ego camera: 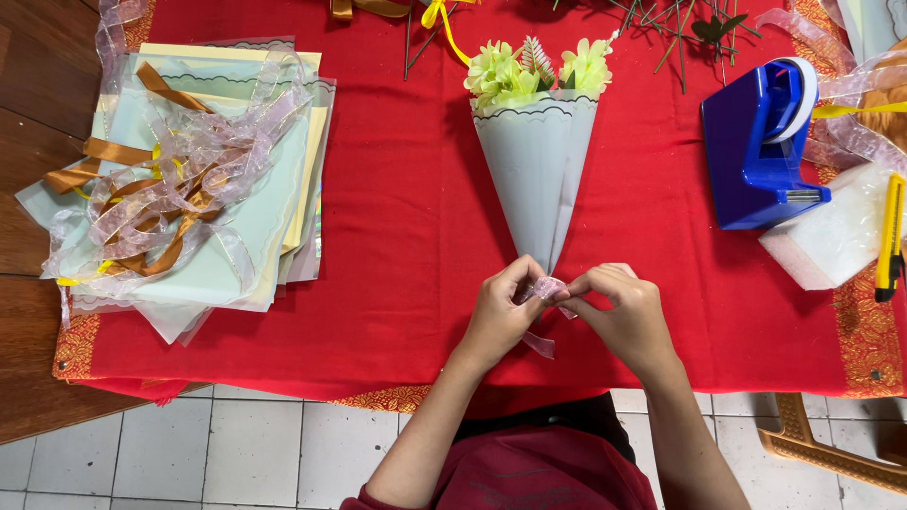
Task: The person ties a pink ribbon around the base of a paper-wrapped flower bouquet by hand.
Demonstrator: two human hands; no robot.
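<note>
A pale grey paper cone (535,179) lies on the red-clothed bench (406,236), holding yellow-green artificial flowers (529,71) in its open top; left hand (498,316) and right hand (624,312) both pinch a sheer pink ribbon (546,289) at its tip

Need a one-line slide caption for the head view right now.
Left hand and right hand pinch sheer ribbon at the tip of a pale paper-wrapped bouquet on a red tablecloth.

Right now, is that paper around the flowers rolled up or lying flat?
Rolled up. The pale paper wrap forms a cone, wide at the green flowers, narrowing to where both hands, left hand and right hand, pinch a sheer ribbon.
</note>
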